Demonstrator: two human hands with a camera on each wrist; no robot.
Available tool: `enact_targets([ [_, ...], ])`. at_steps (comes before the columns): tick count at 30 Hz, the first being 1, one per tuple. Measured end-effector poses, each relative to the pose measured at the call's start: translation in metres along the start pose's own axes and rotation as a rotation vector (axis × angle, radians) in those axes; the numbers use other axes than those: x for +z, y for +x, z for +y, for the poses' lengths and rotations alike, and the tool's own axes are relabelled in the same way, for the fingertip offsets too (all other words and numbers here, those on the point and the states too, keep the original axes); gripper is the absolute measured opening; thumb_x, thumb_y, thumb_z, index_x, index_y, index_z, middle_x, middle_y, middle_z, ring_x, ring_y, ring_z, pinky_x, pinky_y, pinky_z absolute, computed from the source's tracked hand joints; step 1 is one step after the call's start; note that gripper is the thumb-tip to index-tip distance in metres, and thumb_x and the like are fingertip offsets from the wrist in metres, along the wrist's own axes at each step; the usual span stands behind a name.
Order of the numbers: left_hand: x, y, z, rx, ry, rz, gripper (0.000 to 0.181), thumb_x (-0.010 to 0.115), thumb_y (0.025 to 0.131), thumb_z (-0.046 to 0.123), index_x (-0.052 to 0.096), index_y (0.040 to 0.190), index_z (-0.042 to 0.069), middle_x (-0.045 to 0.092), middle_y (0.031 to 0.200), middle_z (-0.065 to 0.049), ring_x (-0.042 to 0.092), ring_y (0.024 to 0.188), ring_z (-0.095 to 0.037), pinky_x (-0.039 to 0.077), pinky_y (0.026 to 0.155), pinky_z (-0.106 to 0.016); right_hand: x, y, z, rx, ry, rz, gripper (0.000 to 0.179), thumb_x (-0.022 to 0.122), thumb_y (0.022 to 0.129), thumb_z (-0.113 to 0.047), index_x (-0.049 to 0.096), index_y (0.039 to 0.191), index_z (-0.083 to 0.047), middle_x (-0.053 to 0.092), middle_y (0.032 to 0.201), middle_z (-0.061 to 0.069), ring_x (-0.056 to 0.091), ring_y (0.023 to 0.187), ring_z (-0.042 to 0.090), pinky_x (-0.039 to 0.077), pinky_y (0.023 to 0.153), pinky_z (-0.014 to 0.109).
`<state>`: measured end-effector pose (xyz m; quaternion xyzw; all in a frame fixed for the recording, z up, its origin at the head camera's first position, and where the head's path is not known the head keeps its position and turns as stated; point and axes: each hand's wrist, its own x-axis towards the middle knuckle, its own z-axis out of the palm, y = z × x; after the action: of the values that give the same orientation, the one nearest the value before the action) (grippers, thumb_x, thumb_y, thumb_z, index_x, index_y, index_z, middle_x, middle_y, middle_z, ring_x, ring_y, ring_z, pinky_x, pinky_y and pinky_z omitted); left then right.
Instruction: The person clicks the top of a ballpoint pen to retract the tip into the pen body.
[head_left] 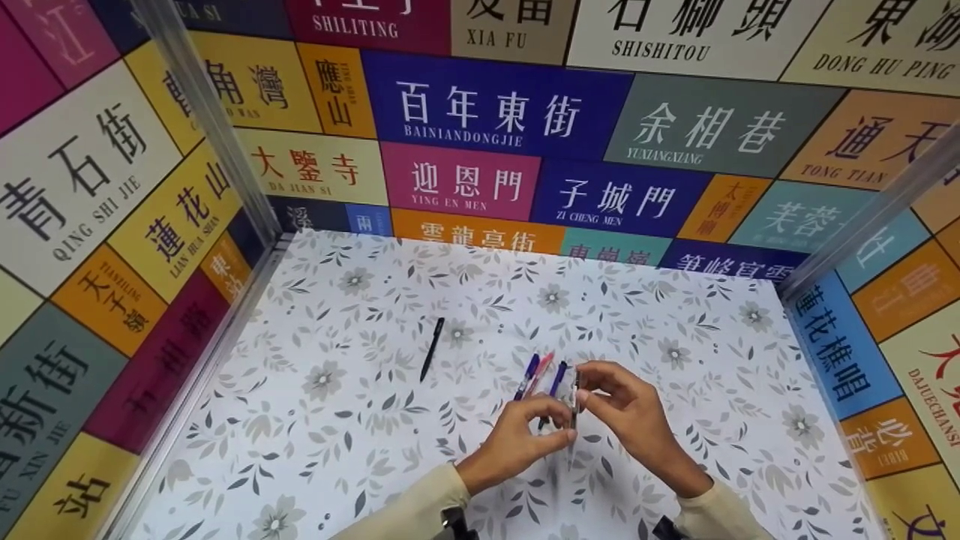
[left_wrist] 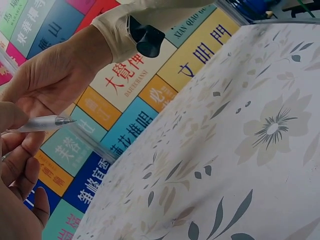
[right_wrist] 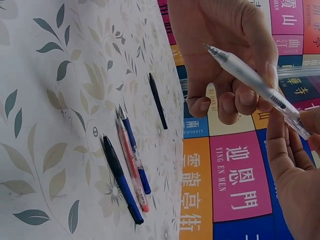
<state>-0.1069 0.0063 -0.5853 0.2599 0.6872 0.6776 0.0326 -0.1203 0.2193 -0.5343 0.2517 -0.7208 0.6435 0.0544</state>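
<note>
A ballpoint pen (right_wrist: 245, 72) with a clear barrel and whitish grip is held between both hands over the table. My left hand (head_left: 517, 439) pinches it along the grip, with the metal tip bare and pointing toward my body. Higher up the barrel, the fingers of my right hand (head_left: 630, 405) grip the rear end. In the left wrist view the pen's tip (left_wrist: 64, 121) sticks out past the left fingers. Just beyond the hands lie a purple-blue pen (head_left: 528, 375), a pink pen (head_left: 541, 373) and a dark blue pen (head_left: 557, 379), side by side.
A black pen (head_left: 432, 349) lies alone, left of the group. The table (head_left: 390, 465) has a white cloth with grey leaves and flowers. Upright panels (head_left: 495, 105) with coloured street-name signs enclose its back and sides, with clear posts (head_left: 217, 127) at the corners.
</note>
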Motion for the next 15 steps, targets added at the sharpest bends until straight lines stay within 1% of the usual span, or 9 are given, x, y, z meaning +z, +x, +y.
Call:
enact_targets([
  [3, -0.0013, 0.0, 0.0018, -0.003, 0.008, -0.012, 0.009, 0.082, 0.099, 0.016, 0.079, 0.106, 0.009, 0.077, 0.102, -0.005, 0.067, 0.095, -0.006, 0.055, 0.089, -0.03, 0.0004, -0.0001, -0.0011, 0.004, -0.005, 0.005, 0.034, 0.072, 0.099, 0.013, 0.073, 0.131, 0.001, 0.069, 0.11, 0.024, 0.073, 0.099, 0.022, 0.063, 0.077, 0.03],
  [6, -0.0024, -0.0003, 0.0034, -0.007, 0.007, -0.02, 0.009, 0.081, 0.1, 0.017, 0.079, 0.106, 0.01, 0.078, 0.103, -0.006, 0.067, 0.095, -0.006, 0.054, 0.089, -0.03, 0.0009, 0.0, -0.0016, 0.012, -0.004, 0.01, 0.034, 0.072, 0.099, 0.013, 0.073, 0.13, 0.002, 0.069, 0.109, 0.023, 0.074, 0.098, 0.023, 0.064, 0.077, 0.033],
  [10, -0.0034, -0.001, 0.0043, -0.016, 0.002, -0.024, 0.009, 0.081, 0.101, 0.017, 0.079, 0.107, 0.01, 0.078, 0.105, -0.006, 0.068, 0.096, -0.006, 0.055, 0.09, -0.03, 0.0022, -0.0003, -0.0002, 0.019, -0.004, 0.018, 0.036, 0.072, 0.098, 0.013, 0.072, 0.132, 0.002, 0.071, 0.11, 0.02, 0.074, 0.098, 0.023, 0.064, 0.077, 0.032],
  [15, -0.0047, 0.0001, 0.0041, -0.032, 0.013, -0.017, 0.01, 0.08, 0.101, 0.016, 0.08, 0.108, 0.009, 0.079, 0.104, -0.005, 0.069, 0.095, -0.006, 0.056, 0.09, -0.03, 0.0034, 0.0009, 0.0038, -0.026, 0.021, 0.025, 0.044, 0.071, 0.097, 0.018, 0.067, 0.139, 0.006, 0.068, 0.109, 0.023, 0.073, 0.097, 0.023, 0.063, 0.078, 0.029],
])
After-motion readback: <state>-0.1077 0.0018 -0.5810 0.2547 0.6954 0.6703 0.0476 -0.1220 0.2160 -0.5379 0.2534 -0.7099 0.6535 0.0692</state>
